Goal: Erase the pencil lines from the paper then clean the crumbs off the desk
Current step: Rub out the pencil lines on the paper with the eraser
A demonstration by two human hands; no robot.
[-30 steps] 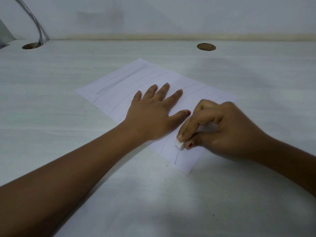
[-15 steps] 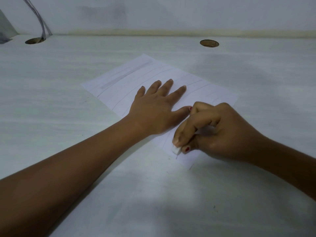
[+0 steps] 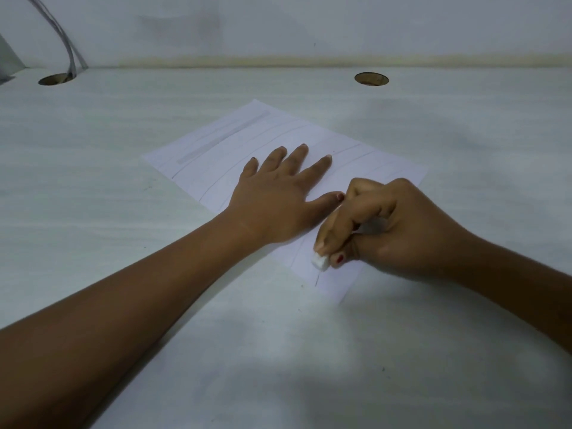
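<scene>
Paper, one sheet, lies mid-desk; left hand presses it flat, fingers spread; right hand pinches one white eraser near its front corner.

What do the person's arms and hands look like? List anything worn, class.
The left forearm and right forearm are bare, with no sleeves in view. The left hand and right hand show no rings, watch or bracelets. Fingernails on both wear red polish.
</scene>
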